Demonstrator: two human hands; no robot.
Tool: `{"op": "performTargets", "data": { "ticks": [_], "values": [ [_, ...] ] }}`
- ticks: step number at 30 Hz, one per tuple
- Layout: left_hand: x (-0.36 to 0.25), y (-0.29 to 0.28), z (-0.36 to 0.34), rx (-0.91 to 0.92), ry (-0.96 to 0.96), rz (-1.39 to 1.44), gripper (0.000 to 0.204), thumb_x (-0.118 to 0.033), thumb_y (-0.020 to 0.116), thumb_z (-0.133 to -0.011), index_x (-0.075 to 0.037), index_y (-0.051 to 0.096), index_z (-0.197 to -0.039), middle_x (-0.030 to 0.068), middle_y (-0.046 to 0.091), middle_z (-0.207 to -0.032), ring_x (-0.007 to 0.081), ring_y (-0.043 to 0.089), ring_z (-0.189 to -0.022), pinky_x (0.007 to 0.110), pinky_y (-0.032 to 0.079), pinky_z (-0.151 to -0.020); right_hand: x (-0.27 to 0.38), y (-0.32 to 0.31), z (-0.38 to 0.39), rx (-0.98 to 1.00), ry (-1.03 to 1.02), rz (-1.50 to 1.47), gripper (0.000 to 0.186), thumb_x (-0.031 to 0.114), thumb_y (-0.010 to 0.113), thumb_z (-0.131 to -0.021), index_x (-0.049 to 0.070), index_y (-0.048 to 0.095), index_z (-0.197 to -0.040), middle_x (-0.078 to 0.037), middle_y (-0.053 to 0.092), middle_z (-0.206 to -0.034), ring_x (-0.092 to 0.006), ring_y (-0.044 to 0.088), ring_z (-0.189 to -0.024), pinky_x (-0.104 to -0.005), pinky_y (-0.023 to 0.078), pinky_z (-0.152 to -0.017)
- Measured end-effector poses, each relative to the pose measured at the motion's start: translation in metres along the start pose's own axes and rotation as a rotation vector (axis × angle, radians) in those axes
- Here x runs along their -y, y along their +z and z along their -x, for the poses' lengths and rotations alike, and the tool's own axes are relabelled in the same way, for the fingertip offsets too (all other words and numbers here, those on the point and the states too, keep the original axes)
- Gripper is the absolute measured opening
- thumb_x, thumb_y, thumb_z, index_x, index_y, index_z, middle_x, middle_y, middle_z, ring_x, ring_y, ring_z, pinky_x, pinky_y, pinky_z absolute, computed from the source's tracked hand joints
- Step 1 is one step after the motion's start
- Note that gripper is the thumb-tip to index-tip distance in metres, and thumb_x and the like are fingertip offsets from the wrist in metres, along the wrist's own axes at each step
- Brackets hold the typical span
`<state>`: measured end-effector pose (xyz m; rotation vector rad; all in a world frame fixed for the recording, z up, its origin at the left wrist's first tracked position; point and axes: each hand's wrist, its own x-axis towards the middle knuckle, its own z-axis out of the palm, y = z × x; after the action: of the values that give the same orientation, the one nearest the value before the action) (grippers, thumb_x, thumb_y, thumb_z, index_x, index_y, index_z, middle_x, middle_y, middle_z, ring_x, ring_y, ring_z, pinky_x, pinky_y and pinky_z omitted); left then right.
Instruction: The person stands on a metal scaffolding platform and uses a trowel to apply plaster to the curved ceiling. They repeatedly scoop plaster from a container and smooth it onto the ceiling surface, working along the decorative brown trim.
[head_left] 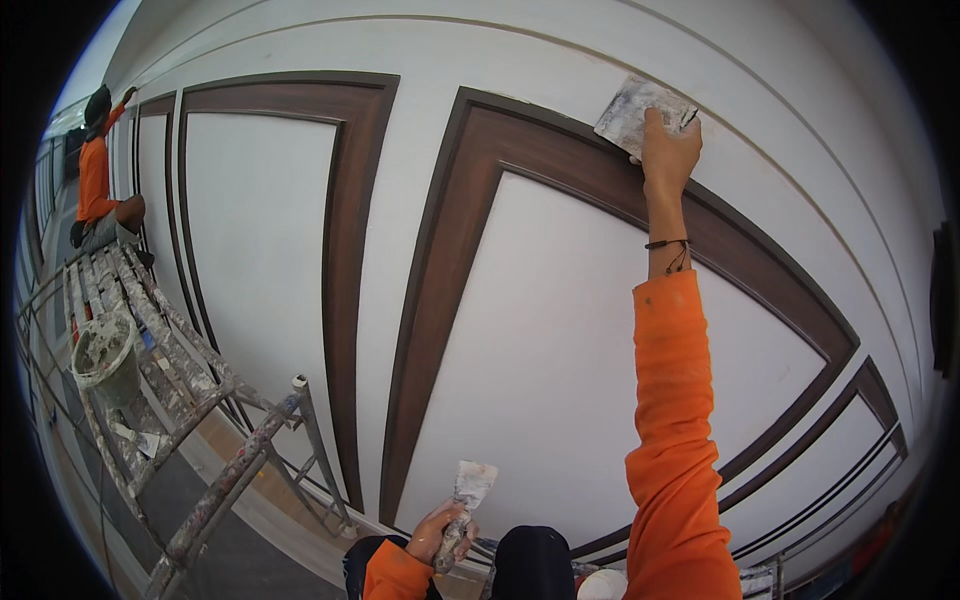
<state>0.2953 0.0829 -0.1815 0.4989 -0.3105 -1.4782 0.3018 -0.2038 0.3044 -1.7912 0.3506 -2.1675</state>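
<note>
Up at the wall, my right hand [668, 155] grips a wide, flat putty blade [628, 115] smeared with white and grey filler. The blade lies against, or very near, the white strip of wall just above the dark wood panel frame [590, 157]. A dark cord bracelet circles that wrist below the orange sleeve. Low down in front of my knees, my left hand [430, 533] is closed round the handle of a narrower putty knife [475, 483]. Its blade points upward, with whitish filler on it, away from the wall surface.
A paint-spattered metal scaffold [232, 480] stands at the left, with a bucket [108, 365] of grey-white filler on its planks. Farther along, a co-worker [96, 165] in orange sits on the planks, one arm raised to the wall. A second framed panel [262, 200] is left of mine.
</note>
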Motion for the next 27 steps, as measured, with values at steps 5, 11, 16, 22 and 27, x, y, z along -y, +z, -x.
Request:
{"op": "performTargets", "data": {
  "ticks": [5, 11, 16, 22, 27],
  "values": [
    [0.003, -0.007, -0.006, 0.024, 0.017, 0.024, 0.031, -0.025, 0.043, -0.099, -0.006, 0.04, -0.123, 0.0135, 0.056, -0.071, 0.0176, 0.048, -0.041, 0.029, 0.041, -0.038, 0.008, 0.03, 0.007, 0.043, 0.008, -0.003, 0.039, 0.018, 0.066, -0.08, -0.009, 0.051, -0.104, -0.021, 0.066, -0.085, -0.0253, 0.067, -0.057, -0.0328, 0.055, -0.043],
    [0.001, -0.015, -0.006, 0.063, 0.04, 0.036, 0.035, -0.024, 0.041, -0.1, -0.006, 0.038, -0.13, 0.0141, 0.056, -0.072, 0.0175, 0.047, -0.042, 0.029, 0.042, -0.04, 0.02, 0.061, 0.012, 0.077, 0.023, 0.005, 0.041, 0.019, 0.066, -0.078, -0.01, 0.051, -0.103, -0.022, 0.066, -0.082, -0.0275, 0.066, -0.053, -0.0349, 0.055, -0.045],
    [-0.005, -0.018, 0.001, 0.038, 0.034, 0.047, 0.036, -0.024, 0.04, -0.1, -0.006, 0.038, -0.132, 0.014, 0.057, -0.073, 0.0174, 0.046, -0.042, 0.029, 0.041, -0.04, 0.037, 0.089, 0.028, 0.11, 0.049, 0.051, 0.042, 0.022, 0.065, -0.077, -0.009, 0.052, -0.104, -0.025, 0.066, -0.085, -0.0312, 0.068, -0.061, -0.038, 0.056, -0.053],
    [-0.005, -0.021, -0.002, 0.037, 0.039, 0.055, 0.034, -0.025, 0.041, -0.101, -0.008, 0.041, -0.13, 0.0127, 0.057, -0.073, 0.0177, 0.049, -0.045, 0.029, 0.043, -0.041, 0.019, 0.116, 0.023, 0.074, -0.063, 0.027, 0.047, 0.022, 0.066, -0.078, -0.008, 0.053, -0.111, -0.029, 0.064, -0.102, -0.0393, 0.065, -0.098, -0.0435, 0.049, -0.089],
    [-0.006, -0.021, 0.003, -0.01, 0.095, 0.056, 0.029, -0.025, 0.042, -0.1, -0.004, 0.042, -0.119, 0.0141, 0.057, -0.072, 0.0192, 0.049, -0.044, 0.031, 0.044, -0.041, -0.03, 0.018, -0.006, -0.101, -0.139, -0.231, 0.039, 0.014, 0.063, -0.083, -0.006, 0.054, -0.115, -0.017, 0.065, -0.106, -0.0274, 0.063, -0.092, -0.0373, 0.049, -0.084]
  ]
}}
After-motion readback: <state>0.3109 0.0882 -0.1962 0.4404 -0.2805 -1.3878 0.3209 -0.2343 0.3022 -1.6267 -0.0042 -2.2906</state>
